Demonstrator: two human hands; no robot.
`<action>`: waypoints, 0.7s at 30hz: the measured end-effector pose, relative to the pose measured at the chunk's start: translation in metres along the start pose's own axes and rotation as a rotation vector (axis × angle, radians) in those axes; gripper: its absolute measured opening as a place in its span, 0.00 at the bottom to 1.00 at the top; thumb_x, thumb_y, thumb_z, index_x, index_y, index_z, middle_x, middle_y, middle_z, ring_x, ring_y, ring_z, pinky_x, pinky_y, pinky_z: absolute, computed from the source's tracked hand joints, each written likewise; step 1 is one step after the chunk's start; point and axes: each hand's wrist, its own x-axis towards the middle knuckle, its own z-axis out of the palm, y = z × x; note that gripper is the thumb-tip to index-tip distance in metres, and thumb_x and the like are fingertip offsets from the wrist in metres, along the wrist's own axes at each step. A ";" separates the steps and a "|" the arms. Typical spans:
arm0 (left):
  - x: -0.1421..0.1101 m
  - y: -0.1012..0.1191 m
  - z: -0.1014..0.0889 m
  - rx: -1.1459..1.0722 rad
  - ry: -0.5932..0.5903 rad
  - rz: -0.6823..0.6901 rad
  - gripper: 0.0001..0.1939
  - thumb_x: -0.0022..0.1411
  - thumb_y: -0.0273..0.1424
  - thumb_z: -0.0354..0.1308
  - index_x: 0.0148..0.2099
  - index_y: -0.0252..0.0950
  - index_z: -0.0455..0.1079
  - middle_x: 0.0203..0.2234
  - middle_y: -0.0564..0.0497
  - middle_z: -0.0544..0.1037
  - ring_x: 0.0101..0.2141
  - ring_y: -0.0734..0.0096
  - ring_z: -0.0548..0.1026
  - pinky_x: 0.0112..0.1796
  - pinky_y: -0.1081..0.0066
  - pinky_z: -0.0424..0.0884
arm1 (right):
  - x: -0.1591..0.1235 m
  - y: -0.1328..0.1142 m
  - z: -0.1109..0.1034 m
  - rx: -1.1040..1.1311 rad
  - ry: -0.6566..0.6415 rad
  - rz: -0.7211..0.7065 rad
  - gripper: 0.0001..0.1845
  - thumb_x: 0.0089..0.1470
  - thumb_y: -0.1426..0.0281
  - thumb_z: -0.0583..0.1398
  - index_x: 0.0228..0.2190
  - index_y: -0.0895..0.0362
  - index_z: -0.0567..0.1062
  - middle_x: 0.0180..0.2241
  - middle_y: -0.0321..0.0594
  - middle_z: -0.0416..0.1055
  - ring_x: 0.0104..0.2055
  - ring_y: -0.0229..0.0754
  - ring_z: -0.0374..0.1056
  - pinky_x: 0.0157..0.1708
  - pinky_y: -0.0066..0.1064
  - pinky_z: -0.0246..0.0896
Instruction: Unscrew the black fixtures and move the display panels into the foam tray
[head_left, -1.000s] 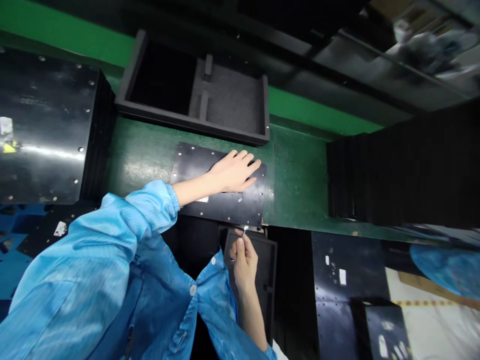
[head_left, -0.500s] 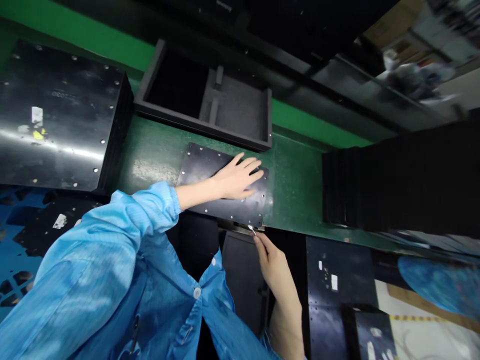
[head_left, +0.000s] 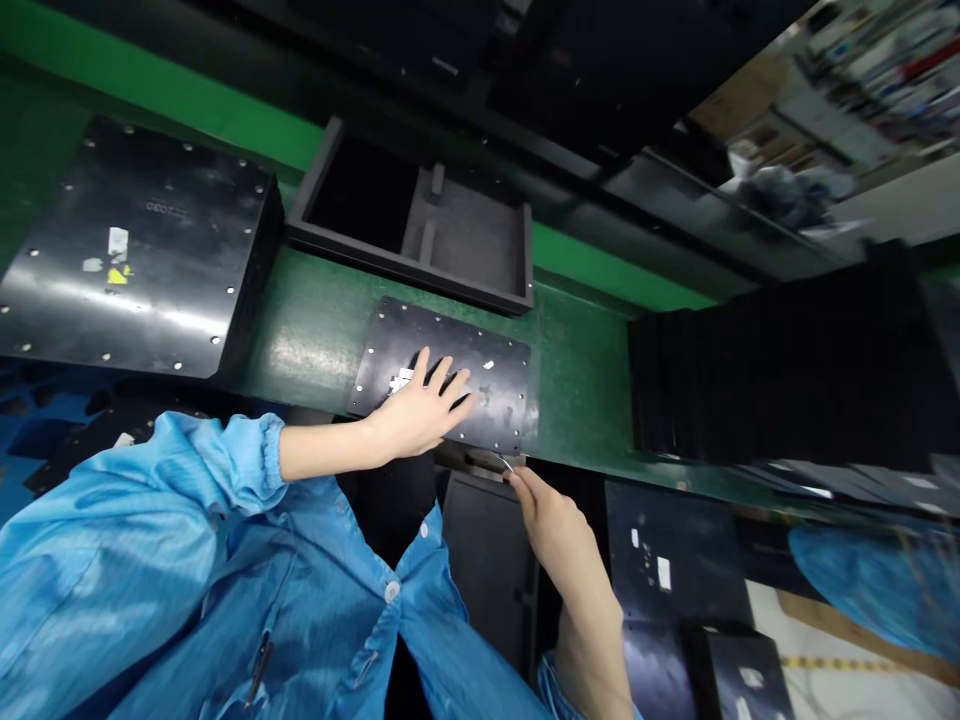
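Note:
My left hand (head_left: pixel 421 405) lies with spread fingers on a flat black plate (head_left: pixel 457 345) that has small holes along its edges. White marks show on the plate beside the fingers. At the plate's near right corner, my right hand (head_left: pixel 551 515) is closed around a slim tool with a shiny metal tip (head_left: pixel 508 464). The tip is at or just below the plate's near edge; whether it touches cannot be made out. Most of the tool's handle is hidden in my fingers.
Behind the plate stands a dark open tray (head_left: pixel 472 225) with dividers. A stack of larger black plates (head_left: pixel 165 260) is on the left of the green bench (head_left: pixel 581 380). Dark stacked pieces (head_left: pixel 750 370) stand on the right. More black panels (head_left: pixel 667 540) are below the bench's front edge.
My left hand has slid left and toward me across the plate, uncovering its right part. My right hand keeps the tool at the near right corner. The view has shifted slightly.

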 end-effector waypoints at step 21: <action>-0.021 0.004 0.032 0.152 0.288 0.124 0.20 0.77 0.24 0.53 0.66 0.27 0.73 0.65 0.27 0.74 0.62 0.31 0.77 0.53 0.36 0.81 | 0.003 -0.019 -0.022 -0.154 -0.109 0.083 0.22 0.80 0.57 0.47 0.56 0.44 0.79 0.41 0.43 0.85 0.38 0.51 0.81 0.31 0.32 0.53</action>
